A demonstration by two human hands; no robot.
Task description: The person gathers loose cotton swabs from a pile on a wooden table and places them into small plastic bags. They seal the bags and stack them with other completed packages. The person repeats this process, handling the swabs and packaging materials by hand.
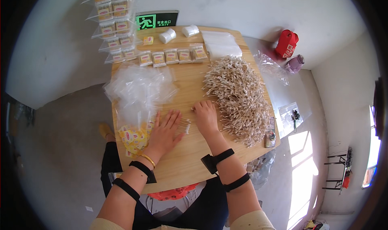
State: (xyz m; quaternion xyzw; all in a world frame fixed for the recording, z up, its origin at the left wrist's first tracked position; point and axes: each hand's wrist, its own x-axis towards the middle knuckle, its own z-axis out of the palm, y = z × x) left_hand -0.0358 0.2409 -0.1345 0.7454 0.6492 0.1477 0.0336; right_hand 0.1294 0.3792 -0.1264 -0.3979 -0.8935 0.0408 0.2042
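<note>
My left hand (163,132) lies flat on the wooden table, fingers stretched out. Beside and partly under it is a small row of cotton swabs (184,126). Farther right, my right hand (207,117) has its fingers curled in a pinch close to the tabletop; what they hold, if anything, is too small to make out. A big heap of loose cotton swabs (240,96) rises just right of that hand. Yellow and white printed cards (133,139) are scattered left of my left hand, and a pile of clear plastic bags (139,88) spreads beyond them.
Filled swab packs (171,56) line up toward the back, with stacked packs (112,26) at the far left. Clear film rolls (167,36) and a stack of plastic sheets (221,44) sit at the rear. A phone (270,138) lies by the right edge.
</note>
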